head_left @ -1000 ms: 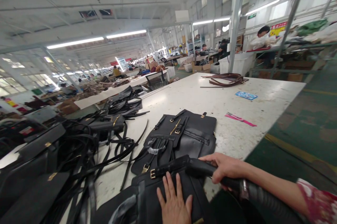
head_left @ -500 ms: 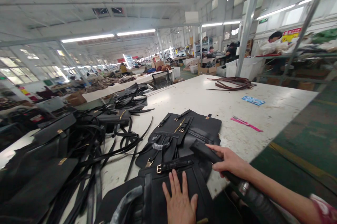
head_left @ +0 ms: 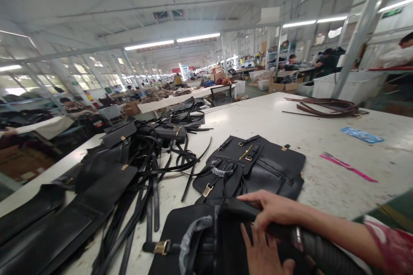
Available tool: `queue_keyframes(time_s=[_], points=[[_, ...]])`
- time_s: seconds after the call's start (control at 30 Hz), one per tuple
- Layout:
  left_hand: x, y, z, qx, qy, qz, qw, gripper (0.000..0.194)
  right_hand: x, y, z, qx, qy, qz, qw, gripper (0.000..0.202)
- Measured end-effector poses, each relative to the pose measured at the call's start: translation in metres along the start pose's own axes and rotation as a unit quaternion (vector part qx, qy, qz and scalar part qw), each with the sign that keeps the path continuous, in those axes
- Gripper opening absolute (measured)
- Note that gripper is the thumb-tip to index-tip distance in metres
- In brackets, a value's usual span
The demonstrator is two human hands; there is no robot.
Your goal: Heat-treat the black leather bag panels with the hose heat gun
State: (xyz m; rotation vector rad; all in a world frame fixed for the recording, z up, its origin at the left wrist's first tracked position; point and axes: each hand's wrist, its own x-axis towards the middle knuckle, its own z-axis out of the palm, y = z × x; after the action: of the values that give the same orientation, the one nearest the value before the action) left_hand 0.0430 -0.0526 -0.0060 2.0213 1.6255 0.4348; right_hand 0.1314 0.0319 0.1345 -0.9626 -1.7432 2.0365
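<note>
My left hand (head_left: pixel 267 253) lies with fingers stretched on a black leather bag (head_left: pixel 176 221) at the bottom of the view, partly hidden under my right forearm. The bag has a plastic-wrapped handle (head_left: pixel 195 234) and a gold buckle (head_left: pixel 161 247). Wrapped round a black vacuum nozzle (head_left: pixel 237 207), my right hand (head_left: pixel 274 210) is just beyond the left. The nozzle's end is over the bag's upper part; whether it touches cannot be made out. A ribbed black hose (head_left: pixel 325 247) runs from it to the lower right. Behind lies a second black bag (head_left: pixel 274 167) with straps and buckles.
Black bag pieces (head_left: pixel 100 197) and tangled straps (head_left: pixel 145 193) cover the table's left side. On the white table (head_left: pixel 258 118) lie brown straps (head_left: pixel 329 107), a blue patterned packet (head_left: pixel 362 134) and a pink strip (head_left: pixel 348 166). A metal post (head_left: pixel 363 29) stands beyond.
The view has turned left. My right hand has drawn the nozzle from beside the far bag back over the near bag, close to my left hand. The near bag appears turned.
</note>
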Motion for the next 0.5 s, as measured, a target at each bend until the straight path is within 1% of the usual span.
queue_keyframes(time_s=[0.1,0.13,0.27,0.33,0.4,0.5], points=[[-0.003,-0.006,0.001,-0.02,0.032,0.004,0.999,0.064,0.045,-0.001,0.01,-0.013,-0.003,0.014,1.0,0.056],[-0.003,-0.006,-0.001,-0.023,0.032,0.01,0.999,0.063,0.057,-0.001,0.013,-0.016,-0.007,0.024,1.0,0.055],[-0.003,-0.003,-0.015,-0.027,-0.001,0.028,0.999,0.067,0.093,-0.013,0.021,-0.04,-0.039,0.054,0.997,0.054],[-0.004,0.0,-0.021,-0.026,-0.011,0.031,0.999,0.068,0.103,-0.022,0.022,-0.051,-0.025,0.032,0.998,0.056],[-0.006,0.001,-0.024,-0.016,-0.013,0.036,0.999,0.067,0.106,-0.031,0.02,-0.053,0.017,-0.013,0.998,0.061],[-0.008,0.001,-0.027,0.018,-0.027,0.062,0.998,0.068,0.096,-0.041,0.016,-0.047,0.066,-0.065,0.995,0.071]])
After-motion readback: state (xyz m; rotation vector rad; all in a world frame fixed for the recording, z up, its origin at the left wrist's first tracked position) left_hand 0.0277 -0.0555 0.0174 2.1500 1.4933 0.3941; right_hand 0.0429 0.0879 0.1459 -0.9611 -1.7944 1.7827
